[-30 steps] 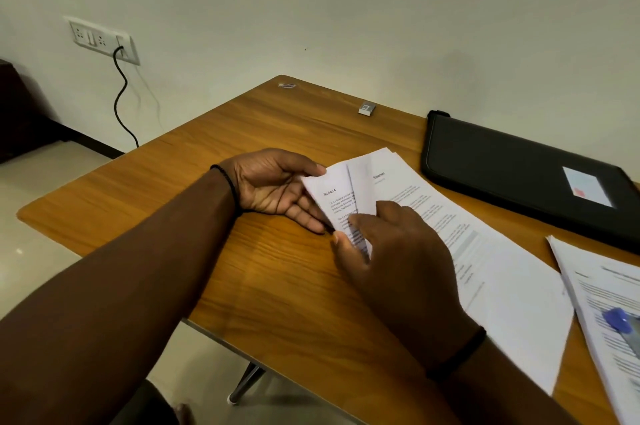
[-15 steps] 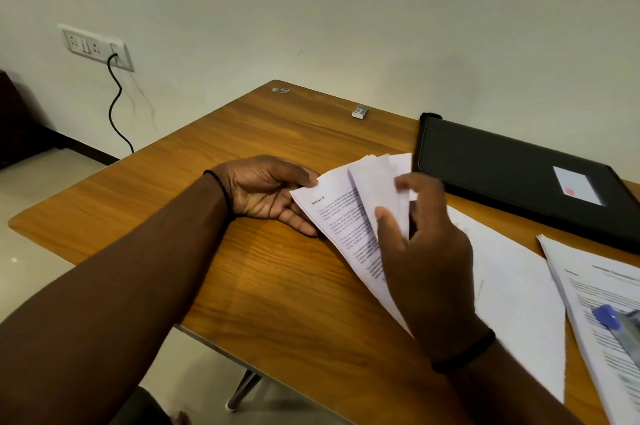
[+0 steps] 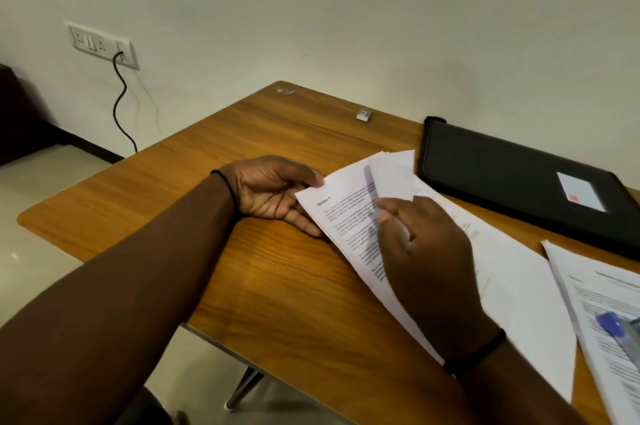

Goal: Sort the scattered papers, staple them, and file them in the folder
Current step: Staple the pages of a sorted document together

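Observation:
A stack of printed white papers lies on the wooden table, its top visible page headed "Section 5". My left hand grips the stack's upper left corner, thumb on top and fingers underneath. My right hand pinches the upper sheets and holds their top edge lifted and curled back. A black folder with a white label lies shut at the back right. A second pile of printed papers sits at the right edge with a blue stapler on it.
A small silver object rests near the table's far edge. A wall socket with a black cable is at the left. The table's front edge runs diagonally below my left forearm, with floor beyond it.
My right hand has lifted and peeled the upper sheets back, exposing the "Section 5" page. My left hand has kept its grip on the corner.

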